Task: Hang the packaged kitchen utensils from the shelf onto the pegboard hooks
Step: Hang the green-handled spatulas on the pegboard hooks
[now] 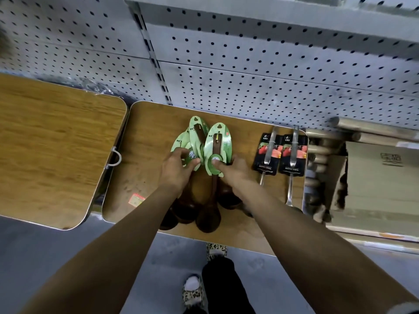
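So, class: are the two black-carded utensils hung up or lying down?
Lying down: both black-carded utensils rest flat on the wooden board, below the pegboard.

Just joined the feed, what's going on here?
A person stands at a wooden shelf below a pegboard, sorting dark wooden ladles on green cards. The left hand grips the left bunch of cards; the right hand pinches the front card, thumb on its round label. All ladles are on the shelf. Two black-carded metal utensils lie to the right, untouched.

Dim, soft, blurred picture (edges bowed outward)
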